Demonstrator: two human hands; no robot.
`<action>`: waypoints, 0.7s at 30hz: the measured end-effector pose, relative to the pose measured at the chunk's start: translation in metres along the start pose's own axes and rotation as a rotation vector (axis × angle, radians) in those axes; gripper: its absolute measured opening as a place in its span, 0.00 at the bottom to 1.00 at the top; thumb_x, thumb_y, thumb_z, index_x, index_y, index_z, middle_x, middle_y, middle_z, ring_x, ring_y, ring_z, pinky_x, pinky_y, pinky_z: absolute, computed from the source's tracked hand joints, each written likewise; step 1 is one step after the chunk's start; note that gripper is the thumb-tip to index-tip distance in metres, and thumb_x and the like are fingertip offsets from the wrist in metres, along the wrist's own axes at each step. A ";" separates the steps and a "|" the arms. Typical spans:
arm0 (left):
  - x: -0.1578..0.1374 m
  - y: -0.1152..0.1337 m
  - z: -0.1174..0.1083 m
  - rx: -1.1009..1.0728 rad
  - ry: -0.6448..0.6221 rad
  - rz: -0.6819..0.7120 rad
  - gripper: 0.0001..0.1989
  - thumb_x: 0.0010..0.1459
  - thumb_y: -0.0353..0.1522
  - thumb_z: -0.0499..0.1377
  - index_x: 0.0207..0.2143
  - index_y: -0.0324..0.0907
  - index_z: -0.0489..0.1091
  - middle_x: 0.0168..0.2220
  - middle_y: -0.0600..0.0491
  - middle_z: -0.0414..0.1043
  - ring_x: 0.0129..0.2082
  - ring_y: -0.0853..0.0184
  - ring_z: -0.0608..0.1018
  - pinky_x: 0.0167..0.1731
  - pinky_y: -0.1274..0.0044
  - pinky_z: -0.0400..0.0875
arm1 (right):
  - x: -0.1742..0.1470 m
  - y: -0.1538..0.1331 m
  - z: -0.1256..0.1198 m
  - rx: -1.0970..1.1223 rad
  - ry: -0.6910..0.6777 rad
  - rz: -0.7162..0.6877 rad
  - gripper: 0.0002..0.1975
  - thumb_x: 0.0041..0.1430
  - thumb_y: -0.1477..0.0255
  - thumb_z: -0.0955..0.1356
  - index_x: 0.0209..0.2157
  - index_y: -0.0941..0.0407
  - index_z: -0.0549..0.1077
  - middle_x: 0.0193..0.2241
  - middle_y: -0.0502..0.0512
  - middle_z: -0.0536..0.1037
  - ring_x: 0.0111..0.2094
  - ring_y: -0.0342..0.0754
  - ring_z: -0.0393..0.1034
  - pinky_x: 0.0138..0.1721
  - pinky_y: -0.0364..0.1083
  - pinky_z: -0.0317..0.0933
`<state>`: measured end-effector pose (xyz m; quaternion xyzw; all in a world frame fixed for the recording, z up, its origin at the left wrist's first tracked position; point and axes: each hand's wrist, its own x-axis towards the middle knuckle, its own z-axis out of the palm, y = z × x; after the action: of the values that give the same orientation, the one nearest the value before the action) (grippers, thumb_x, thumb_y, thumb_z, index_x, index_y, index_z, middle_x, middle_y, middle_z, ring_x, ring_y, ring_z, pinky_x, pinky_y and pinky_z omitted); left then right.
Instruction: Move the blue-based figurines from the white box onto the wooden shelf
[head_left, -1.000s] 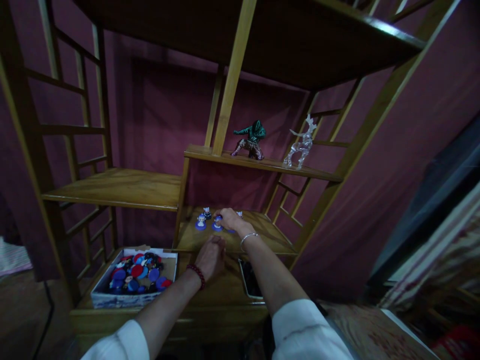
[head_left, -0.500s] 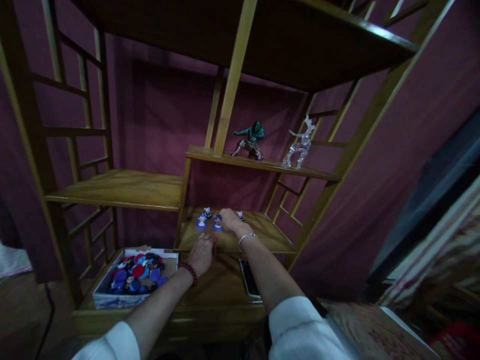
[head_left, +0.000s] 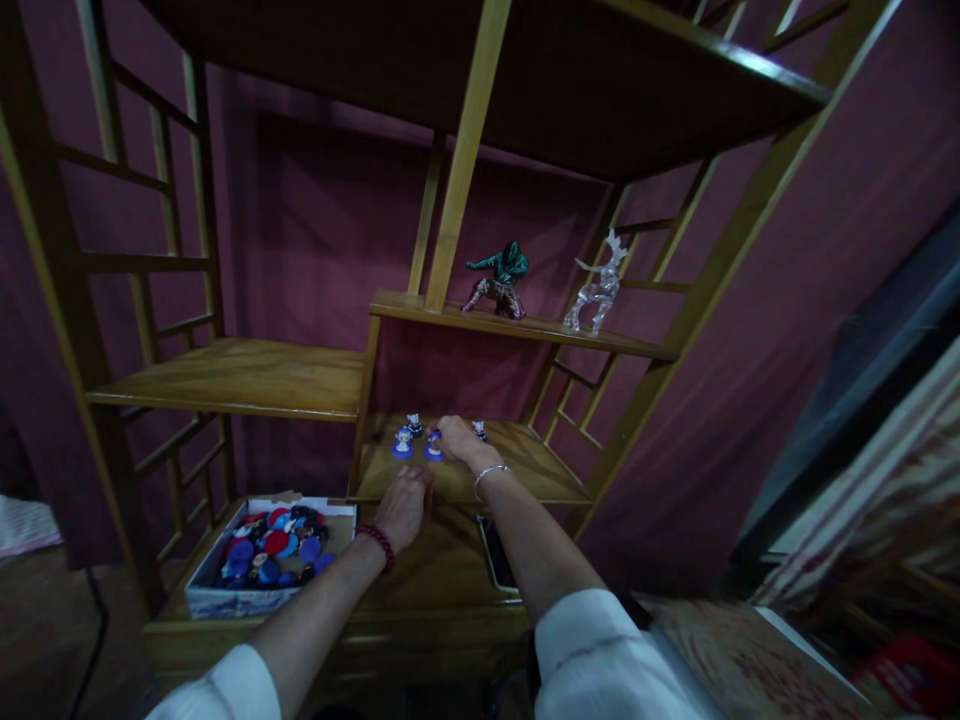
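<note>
My right hand [head_left: 457, 438] reaches onto the low shelf, its fingertips closed at a small white and purple figurine [head_left: 434, 446] on a round purple base. Beside that stands a similar figurine [head_left: 403, 442], just left. Behind them is a small dark-and-white figurine [head_left: 414, 425]; another dark-and-white figurine [head_left: 480, 430] shows to the right of my right hand. My left hand [head_left: 403, 506] is at the shelf's front edge, below the left figurine. Its fingers are curled together, and whatever they may hold is hidden.
An open box [head_left: 247, 603] full of red, blue and black figurines stands at lower left. A phone-like dark slab [head_left: 496, 555] lies under my right forearm. Above are a green hooded figure [head_left: 504, 282] and a clear deer figurine [head_left: 598, 290]. A wooden divider [head_left: 366, 400] borders the low shelf.
Both hands and the figurines stay practically where they were. Only the whole view has shifted very slightly.
</note>
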<state>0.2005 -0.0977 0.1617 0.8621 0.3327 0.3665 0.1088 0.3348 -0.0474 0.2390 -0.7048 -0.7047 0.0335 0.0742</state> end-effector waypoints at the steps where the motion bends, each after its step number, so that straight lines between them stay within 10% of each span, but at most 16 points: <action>1: 0.000 0.000 0.001 -0.004 0.001 0.001 0.12 0.51 0.22 0.46 0.29 0.37 0.67 0.30 0.48 0.68 0.35 0.66 0.69 0.39 0.71 0.64 | 0.000 0.000 0.000 0.001 -0.001 0.003 0.16 0.44 0.78 0.66 0.37 0.53 0.73 0.37 0.54 0.76 0.39 0.45 0.69 0.37 0.37 0.58; 21: -0.009 0.002 0.005 0.017 -0.001 -0.005 0.15 0.52 0.22 0.45 0.37 0.34 0.68 0.40 0.44 0.69 0.41 0.64 0.68 0.46 0.69 0.61 | -0.028 0.007 -0.012 -0.002 0.214 -0.023 0.16 0.52 0.73 0.62 0.44 0.57 0.69 0.43 0.58 0.73 0.44 0.48 0.66 0.45 0.42 0.56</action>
<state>0.2000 -0.1049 0.1542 0.8624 0.3376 0.3629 0.1027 0.3435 -0.0759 0.2477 -0.6964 -0.7008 -0.0434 0.1484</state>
